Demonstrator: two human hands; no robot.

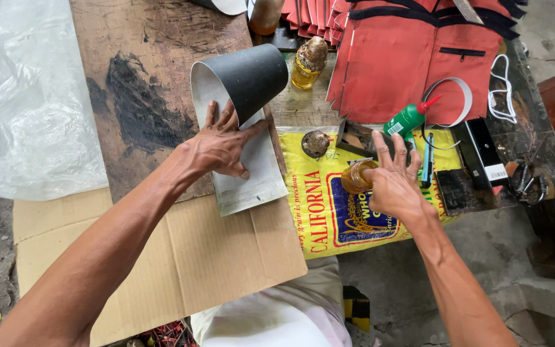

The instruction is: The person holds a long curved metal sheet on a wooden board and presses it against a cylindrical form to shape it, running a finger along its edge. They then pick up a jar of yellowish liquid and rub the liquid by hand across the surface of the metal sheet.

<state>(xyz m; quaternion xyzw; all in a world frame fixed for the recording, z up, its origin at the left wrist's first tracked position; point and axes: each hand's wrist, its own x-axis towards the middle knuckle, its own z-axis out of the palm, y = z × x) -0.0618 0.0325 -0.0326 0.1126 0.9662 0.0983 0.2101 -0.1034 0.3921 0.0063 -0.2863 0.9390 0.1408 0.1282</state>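
A worn wooden board is lying across the work area with a sheet of brown cardboard overlapping its near edge, and a yellow printed sack is spreading out to the right of both. On the board, a curled sheet of material, dark on one face and pale grey on the other, is running with its long axis away from the person: the far end is rolling over into a dark curl, the near end is lying flat and reaching the cardboard. The left hand is pressing down on the flat part just below the curl, fingers spread and palm flat, pinning rather than gripping. The right hand is working over the sack, well to the right of the sheet, its fingers half open and splayed while the thumb and palm are closing round a small amber jar. So the sheet is lying directly under the left hand and off to the left of the jar. Just beyond the right hand's fingertips a green squeeze bottle is lying tilted, red nozzle pointing up and right, and a round brownish lid is sitting on the sack between the two hands.
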